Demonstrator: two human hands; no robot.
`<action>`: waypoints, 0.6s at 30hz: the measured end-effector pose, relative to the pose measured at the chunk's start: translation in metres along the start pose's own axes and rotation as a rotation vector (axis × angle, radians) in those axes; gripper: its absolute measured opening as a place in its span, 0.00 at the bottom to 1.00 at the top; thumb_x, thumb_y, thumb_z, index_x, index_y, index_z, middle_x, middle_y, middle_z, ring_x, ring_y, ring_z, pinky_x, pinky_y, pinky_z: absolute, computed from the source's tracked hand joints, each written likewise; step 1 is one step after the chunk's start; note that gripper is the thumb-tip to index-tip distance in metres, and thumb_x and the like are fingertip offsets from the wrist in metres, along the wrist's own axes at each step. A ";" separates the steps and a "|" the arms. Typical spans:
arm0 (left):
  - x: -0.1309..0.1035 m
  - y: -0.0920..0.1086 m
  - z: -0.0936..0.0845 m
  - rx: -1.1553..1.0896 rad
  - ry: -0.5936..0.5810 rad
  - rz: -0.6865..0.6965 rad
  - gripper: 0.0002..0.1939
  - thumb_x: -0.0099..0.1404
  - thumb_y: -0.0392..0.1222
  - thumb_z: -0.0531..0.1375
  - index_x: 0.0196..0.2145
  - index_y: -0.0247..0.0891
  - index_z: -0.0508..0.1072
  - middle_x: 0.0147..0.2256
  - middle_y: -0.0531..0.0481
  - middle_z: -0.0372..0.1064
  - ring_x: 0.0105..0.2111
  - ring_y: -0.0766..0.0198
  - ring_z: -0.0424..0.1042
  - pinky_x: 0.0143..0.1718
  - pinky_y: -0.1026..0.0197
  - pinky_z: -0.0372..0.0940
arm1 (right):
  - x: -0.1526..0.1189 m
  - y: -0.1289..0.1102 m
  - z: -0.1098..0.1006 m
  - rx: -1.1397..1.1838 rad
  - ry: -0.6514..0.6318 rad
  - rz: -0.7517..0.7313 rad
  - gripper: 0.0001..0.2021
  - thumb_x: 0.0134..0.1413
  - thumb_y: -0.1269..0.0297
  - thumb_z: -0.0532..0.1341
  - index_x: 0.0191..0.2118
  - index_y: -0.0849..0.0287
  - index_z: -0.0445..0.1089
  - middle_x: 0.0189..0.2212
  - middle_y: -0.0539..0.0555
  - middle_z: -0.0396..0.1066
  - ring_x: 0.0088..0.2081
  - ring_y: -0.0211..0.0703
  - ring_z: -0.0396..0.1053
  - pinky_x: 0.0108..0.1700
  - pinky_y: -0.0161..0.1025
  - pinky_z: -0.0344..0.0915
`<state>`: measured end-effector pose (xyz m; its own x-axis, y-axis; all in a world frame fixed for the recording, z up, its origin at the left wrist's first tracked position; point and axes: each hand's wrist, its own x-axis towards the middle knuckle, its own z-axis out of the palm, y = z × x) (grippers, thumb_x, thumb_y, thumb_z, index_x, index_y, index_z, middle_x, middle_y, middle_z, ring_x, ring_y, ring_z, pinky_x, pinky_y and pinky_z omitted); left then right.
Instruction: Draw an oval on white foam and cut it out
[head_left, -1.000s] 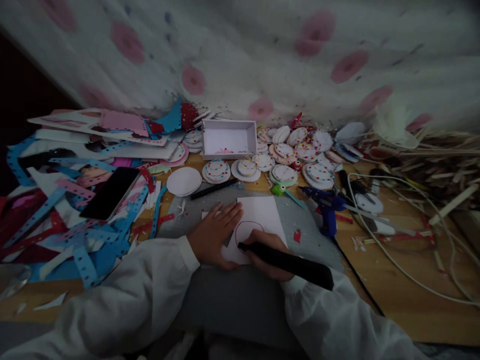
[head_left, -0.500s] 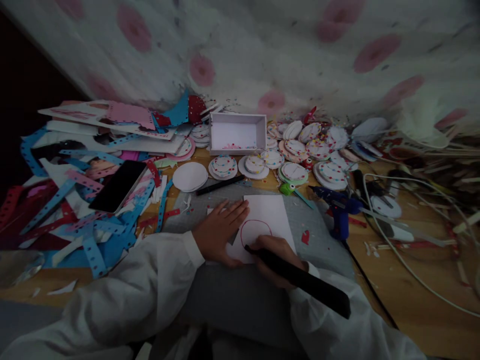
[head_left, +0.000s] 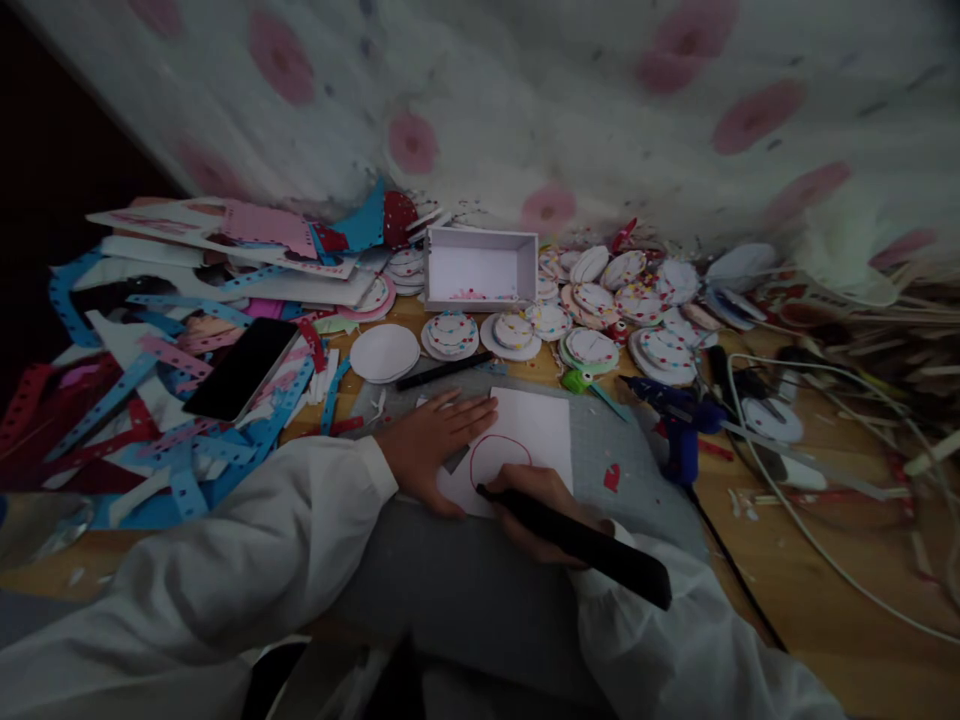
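A white sheet of paper [head_left: 544, 420] lies on the grey mat, with a red outline of a circle [head_left: 501, 438] on it. My left hand [head_left: 431, 445] rests flat on the sheet's left side, fingers stretched out, beside a small dark patch at its edge. In my right hand [head_left: 536, 505] is a thick black pen [head_left: 592, 540], its tip touching the paper at the lower left of the circle. My right fingers and the pen hide the circle's lower right part.
Behind the paper stand a white box [head_left: 481, 268], a stack of white discs [head_left: 385, 353], a black pen [head_left: 445, 371] and several dotted paper cakes [head_left: 450, 335]. Paper strips and a phone [head_left: 241, 370] lie left. A blue glue gun [head_left: 681, 425] and white cable lie right.
Both hands and the paper have shifted slightly left in view. The pen remains in my right hand, its tip still at the circle's lower left.
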<state>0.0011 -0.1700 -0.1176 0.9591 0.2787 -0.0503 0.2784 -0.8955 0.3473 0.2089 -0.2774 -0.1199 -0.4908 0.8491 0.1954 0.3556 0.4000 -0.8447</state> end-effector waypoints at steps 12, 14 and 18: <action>0.002 -0.006 -0.005 -0.073 -0.021 0.060 0.61 0.45 0.66 0.61 0.67 0.30 0.42 0.67 0.36 0.38 0.67 0.46 0.41 0.65 0.44 0.32 | 0.008 -0.009 -0.011 -0.046 -0.096 -0.008 0.06 0.51 0.72 0.55 0.36 0.56 0.64 0.26 0.51 0.70 0.26 0.39 0.69 0.28 0.34 0.64; 0.003 -0.008 -0.006 -0.081 -0.026 0.082 0.60 0.46 0.65 0.61 0.67 0.30 0.42 0.67 0.36 0.37 0.67 0.46 0.41 0.65 0.44 0.32 | 0.009 -0.007 -0.012 -0.024 -0.100 -0.009 0.07 0.51 0.71 0.55 0.37 0.57 0.65 0.28 0.53 0.72 0.28 0.40 0.70 0.30 0.34 0.65; 0.004 -0.009 -0.007 -0.093 -0.035 0.071 0.59 0.46 0.64 0.61 0.67 0.30 0.43 0.67 0.36 0.37 0.67 0.45 0.41 0.65 0.43 0.31 | 0.010 -0.003 -0.013 0.018 -0.136 -0.016 0.08 0.49 0.71 0.55 0.37 0.57 0.65 0.28 0.52 0.71 0.28 0.38 0.69 0.30 0.33 0.64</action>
<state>0.0016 -0.1583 -0.1145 0.9779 0.2019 -0.0541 0.2050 -0.8761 0.4365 0.2137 -0.2657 -0.1092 -0.6001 0.7874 0.1408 0.3326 0.4058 -0.8513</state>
